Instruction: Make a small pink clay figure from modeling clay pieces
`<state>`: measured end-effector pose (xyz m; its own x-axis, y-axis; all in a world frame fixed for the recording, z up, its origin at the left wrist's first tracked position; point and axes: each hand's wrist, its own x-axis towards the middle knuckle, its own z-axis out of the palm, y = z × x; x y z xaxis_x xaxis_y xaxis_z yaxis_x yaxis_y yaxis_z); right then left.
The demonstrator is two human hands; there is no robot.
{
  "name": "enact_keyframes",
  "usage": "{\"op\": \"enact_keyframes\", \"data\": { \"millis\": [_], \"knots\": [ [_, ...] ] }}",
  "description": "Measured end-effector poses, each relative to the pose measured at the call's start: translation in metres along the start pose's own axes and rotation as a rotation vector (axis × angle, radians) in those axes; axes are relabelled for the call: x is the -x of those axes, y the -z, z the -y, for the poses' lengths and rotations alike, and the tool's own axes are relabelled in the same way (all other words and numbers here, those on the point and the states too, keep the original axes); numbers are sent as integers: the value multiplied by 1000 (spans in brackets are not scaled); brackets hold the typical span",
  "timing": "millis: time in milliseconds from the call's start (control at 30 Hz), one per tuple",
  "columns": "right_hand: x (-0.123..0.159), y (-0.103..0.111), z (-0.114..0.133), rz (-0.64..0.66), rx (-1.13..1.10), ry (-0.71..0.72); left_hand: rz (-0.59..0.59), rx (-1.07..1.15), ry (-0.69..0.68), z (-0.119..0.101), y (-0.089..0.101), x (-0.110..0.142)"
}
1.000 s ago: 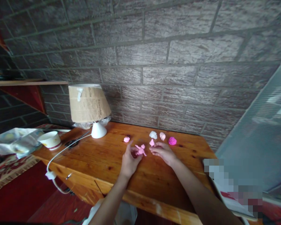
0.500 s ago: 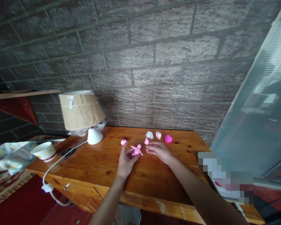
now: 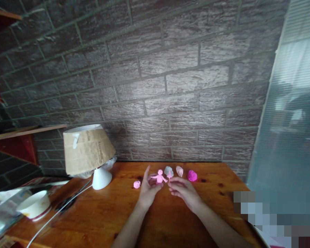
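A small pink clay figure (image 3: 159,177) with a round head and outstretched arms is held upright between the thumb and fingers of my left hand (image 3: 147,193); its index finger points up, away from the figure. Close by on the right, my right hand (image 3: 184,193) pinches a little pink clay cone (image 3: 169,174) at its fingertips. Behind the cone lies a white clay lump (image 3: 167,170). A pale pink lump (image 3: 179,171) and a magenta lump (image 3: 192,175) sit to its right. Left of my left hand rests another pink lump (image 3: 136,184).
On the left of the wooden table (image 3: 170,220) stands a lamp (image 3: 102,179) with a paper-like shade; its white cord (image 3: 59,212) runs forward past dark scissors (image 3: 64,205). A paper cup (image 3: 34,206) is farther left. A brick wall (image 3: 155,113) rises behind.
The view has tilted up, so the table sits lower in the picture. Both hands have lifted the figure and the cone slightly, and the cone now overlaps the white lump.
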<state>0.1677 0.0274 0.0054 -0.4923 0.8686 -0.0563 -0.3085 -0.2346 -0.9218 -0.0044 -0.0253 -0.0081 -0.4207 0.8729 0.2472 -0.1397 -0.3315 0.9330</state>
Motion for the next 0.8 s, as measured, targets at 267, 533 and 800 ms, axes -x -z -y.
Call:
{"op": "enact_keyframes", "data": {
  "millis": [267,533,800],
  "knots": [
    [1,-1,2,-5,61,21,53,-65,-19,9,11,4],
    [-1,-1,1,48,158,50,128,-117,-85,-1,2,10],
    [-1,0,-2,94,189,96,124,-220,-131,1,3,11]
  ]
}}
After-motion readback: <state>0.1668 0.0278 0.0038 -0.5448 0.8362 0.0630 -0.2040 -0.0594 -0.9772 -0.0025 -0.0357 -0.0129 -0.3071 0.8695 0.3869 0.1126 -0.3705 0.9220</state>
